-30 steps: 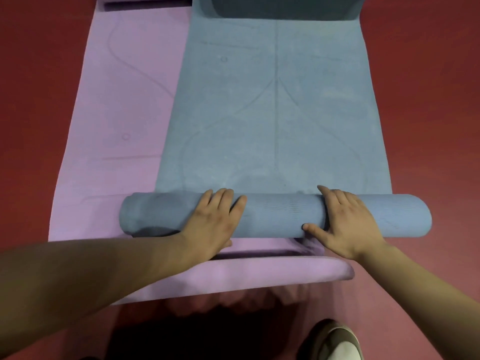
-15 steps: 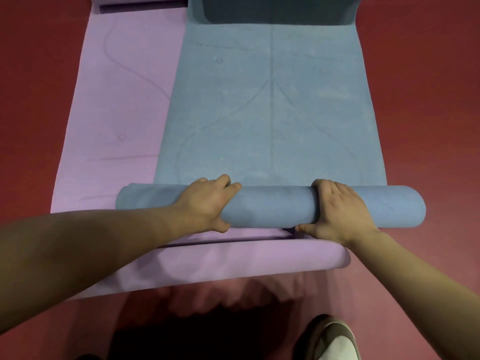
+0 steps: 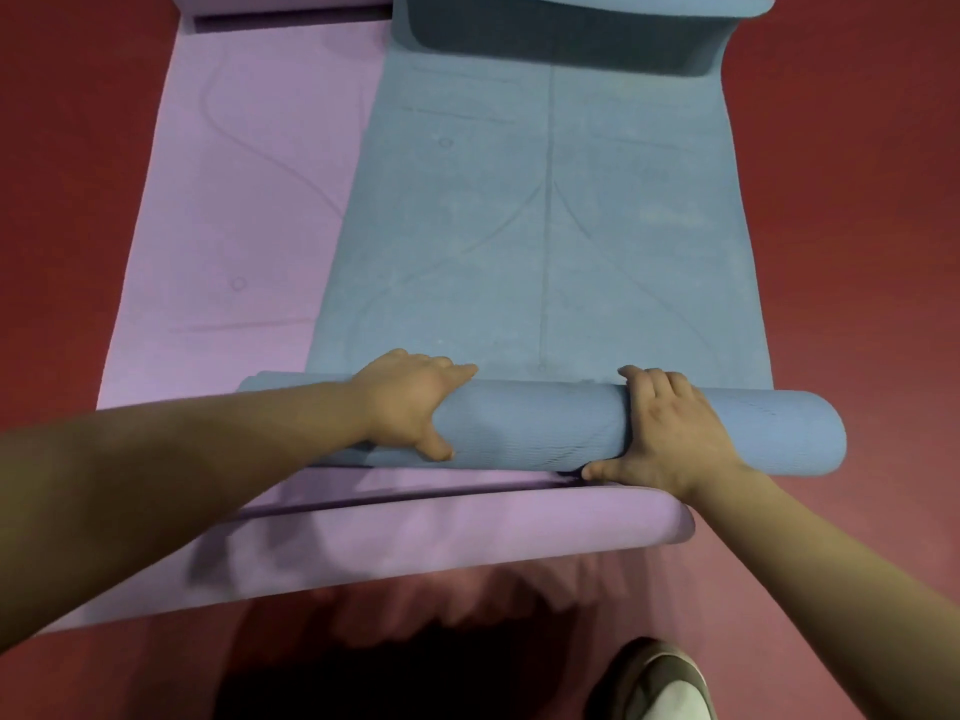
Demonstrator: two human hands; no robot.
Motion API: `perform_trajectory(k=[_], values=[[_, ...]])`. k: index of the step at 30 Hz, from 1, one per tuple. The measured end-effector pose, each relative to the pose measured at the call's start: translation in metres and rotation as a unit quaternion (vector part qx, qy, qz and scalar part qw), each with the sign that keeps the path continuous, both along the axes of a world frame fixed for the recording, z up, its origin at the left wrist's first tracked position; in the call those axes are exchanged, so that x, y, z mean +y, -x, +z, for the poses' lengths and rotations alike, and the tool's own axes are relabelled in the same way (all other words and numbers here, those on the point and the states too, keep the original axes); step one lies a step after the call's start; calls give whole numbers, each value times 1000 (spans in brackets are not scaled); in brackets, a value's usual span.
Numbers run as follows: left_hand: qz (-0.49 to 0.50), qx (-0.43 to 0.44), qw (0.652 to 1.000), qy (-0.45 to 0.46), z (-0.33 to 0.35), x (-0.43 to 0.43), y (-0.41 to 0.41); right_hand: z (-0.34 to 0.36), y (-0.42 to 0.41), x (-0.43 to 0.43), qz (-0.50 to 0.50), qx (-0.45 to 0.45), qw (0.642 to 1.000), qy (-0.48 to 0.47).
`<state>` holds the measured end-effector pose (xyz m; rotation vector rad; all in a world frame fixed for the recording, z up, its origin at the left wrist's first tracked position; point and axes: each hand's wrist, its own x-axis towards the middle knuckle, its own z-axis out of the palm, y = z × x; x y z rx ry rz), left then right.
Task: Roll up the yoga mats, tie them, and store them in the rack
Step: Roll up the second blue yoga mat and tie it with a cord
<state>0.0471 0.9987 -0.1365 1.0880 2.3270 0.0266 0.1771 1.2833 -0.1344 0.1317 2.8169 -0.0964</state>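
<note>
A blue yoga mat (image 3: pixel 545 226) lies partly over a purple yoga mat (image 3: pixel 249 200) on the red floor. Its near end is rolled into a thick blue roll (image 3: pixel 535 428) lying crosswise. My left hand (image 3: pixel 410 402) grips the roll left of centre, fingers over the top and thumb on the near side. My right hand (image 3: pixel 670 433) grips it right of centre the same way. The far end of the blue mat curls upward at the top of the view. The purple mat's near edge (image 3: pixel 467 532) curls up just below the roll.
Red floor (image 3: pixel 857 252) surrounds both mats. A shoe (image 3: pixel 660 683) shows at the bottom right, near my right arm. The purple mat's far end (image 3: pixel 285 7) also curls at the top left.
Both hands have pushed the blue roll away from me over the flat mat. My fingers now curl over its top and the roll looks thicker.
</note>
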Motion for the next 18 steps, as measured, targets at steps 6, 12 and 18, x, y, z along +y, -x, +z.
perform_trajectory(k=[6,12,18], values=[[-54,234,970,-49,-20,-34,-48,-2,0,3,21,37,999,-1],[-58,197,978,-26,-17,-22,-26,3,5,3,18,22,999,15],[-53,101,993,11,-5,-13,-14,2,-2,0,6,13,999,29]])
